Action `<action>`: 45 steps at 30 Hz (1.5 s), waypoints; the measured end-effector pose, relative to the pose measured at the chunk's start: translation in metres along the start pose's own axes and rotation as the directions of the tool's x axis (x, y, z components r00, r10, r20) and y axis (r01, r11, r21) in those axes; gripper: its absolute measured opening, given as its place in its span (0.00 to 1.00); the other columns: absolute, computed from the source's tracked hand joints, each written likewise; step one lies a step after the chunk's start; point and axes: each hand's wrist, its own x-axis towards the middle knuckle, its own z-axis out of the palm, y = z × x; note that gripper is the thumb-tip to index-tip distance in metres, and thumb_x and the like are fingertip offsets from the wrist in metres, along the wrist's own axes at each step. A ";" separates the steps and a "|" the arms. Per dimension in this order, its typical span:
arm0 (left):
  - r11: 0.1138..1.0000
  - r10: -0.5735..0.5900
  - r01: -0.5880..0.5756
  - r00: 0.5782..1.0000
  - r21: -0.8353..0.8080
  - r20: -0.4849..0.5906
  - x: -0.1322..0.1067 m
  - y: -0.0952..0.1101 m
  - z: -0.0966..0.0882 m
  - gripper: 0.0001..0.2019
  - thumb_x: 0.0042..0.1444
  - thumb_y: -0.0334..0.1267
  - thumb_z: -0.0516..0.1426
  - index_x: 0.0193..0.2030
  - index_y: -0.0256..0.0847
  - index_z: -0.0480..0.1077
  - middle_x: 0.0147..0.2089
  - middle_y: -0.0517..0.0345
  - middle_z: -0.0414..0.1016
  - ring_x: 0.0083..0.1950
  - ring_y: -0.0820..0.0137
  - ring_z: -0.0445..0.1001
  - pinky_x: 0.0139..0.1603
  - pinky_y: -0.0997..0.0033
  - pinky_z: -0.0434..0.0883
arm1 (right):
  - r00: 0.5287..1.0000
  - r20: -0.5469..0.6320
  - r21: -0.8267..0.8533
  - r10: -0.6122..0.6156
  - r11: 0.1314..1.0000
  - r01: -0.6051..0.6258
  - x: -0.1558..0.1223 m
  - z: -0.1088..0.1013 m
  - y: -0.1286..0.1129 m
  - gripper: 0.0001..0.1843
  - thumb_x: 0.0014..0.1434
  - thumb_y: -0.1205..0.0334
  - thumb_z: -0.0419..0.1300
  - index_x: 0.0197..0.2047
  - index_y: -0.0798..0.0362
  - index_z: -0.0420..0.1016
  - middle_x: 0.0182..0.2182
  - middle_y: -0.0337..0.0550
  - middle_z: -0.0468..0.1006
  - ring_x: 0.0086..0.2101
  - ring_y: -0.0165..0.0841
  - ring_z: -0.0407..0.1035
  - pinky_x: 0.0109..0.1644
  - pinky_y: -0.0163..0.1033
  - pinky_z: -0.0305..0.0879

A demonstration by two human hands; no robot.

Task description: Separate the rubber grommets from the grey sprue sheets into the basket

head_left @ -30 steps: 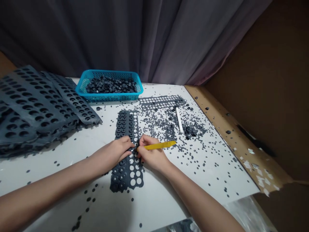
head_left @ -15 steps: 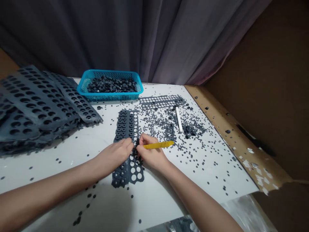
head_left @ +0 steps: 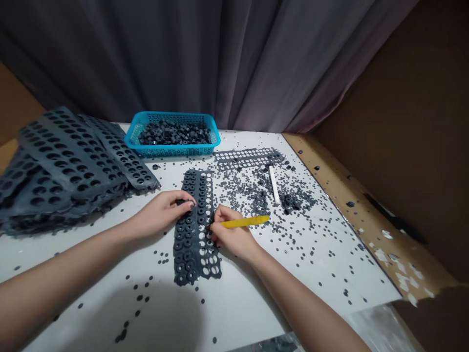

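Our left grip (head_left: 161, 212) lies spread on the perforated grey rubber strip (head_left: 192, 234) on the table (head_left: 238, 303). Our right grip (head_left: 229, 237) pinches a yellow stick (head_left: 245, 222), tip touching the strip.

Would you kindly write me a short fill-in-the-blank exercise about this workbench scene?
The right hand holds a ____ tool.
The white stick lies to the ____ of the perforated strip.
The stacked sheets lie on the person's ____ side.
Missing words: yellow; right; left.
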 end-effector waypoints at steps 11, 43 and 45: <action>0.543 -0.227 0.287 0.955 -0.789 0.191 -0.024 0.005 0.028 0.08 0.56 0.36 0.48 0.39 0.40 0.64 0.36 0.54 0.66 0.28 0.76 0.64 0.26 0.77 0.64 | 0.894 -0.262 0.007 -0.363 0.926 0.378 -0.020 0.001 -0.023 0.11 0.64 0.55 0.47 0.35 0.50 0.66 0.37 0.45 0.80 0.36 0.35 0.74 0.43 0.43 0.67; 0.471 -0.095 0.298 0.953 -0.830 0.288 -0.026 -0.016 0.042 0.13 0.59 0.31 0.53 0.48 0.35 0.72 0.54 0.45 0.71 0.54 0.58 0.70 0.57 0.59 0.67 | 0.794 -0.413 -0.174 -0.446 0.895 0.412 -0.011 -0.008 -0.010 0.12 0.53 0.67 0.61 0.31 0.49 0.58 0.29 0.39 0.76 0.32 0.36 0.72 0.40 0.45 0.66; 0.433 -0.103 0.296 0.955 -0.852 0.279 -0.025 -0.016 0.041 0.13 0.59 0.30 0.52 0.48 0.35 0.73 0.52 0.47 0.72 0.54 0.57 0.70 0.56 0.61 0.68 | 0.803 -0.431 -0.244 -0.411 0.910 0.335 -0.010 -0.015 -0.009 0.13 0.52 0.68 0.61 0.32 0.49 0.57 0.34 0.43 0.77 0.38 0.39 0.72 0.46 0.49 0.63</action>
